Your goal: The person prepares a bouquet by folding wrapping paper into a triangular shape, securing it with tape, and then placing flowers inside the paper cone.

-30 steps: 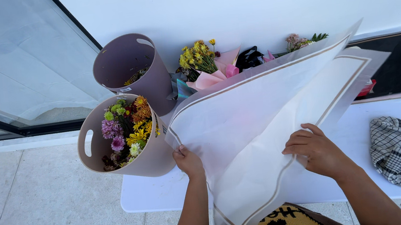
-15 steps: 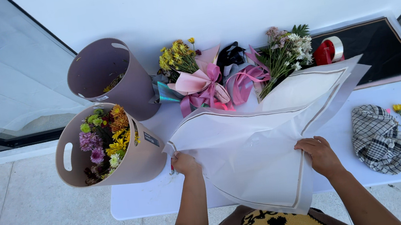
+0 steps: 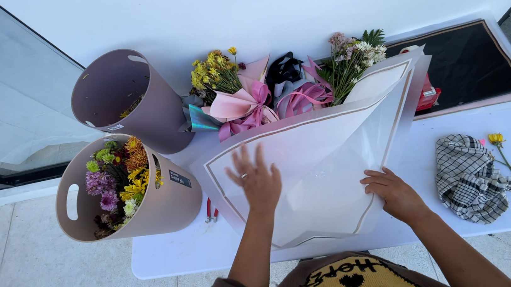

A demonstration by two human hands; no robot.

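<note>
Since half a second ago I'm laying the white wrapping sheet (image 3: 327, 161) down flat on the white table (image 3: 172, 253). Left hand (image 3: 256, 181) is pressing on it with fingers spread wide, right hand (image 3: 393, 192) is resting fingertips on its lower edge, not gripping. Flower bucket (image 3: 127, 188) is sitting just left.

Left hand (image 3: 258, 184) lies flat on the white wrapping sheet (image 3: 314, 156), right hand (image 3: 395, 193) pressing its lower edge.
</note>
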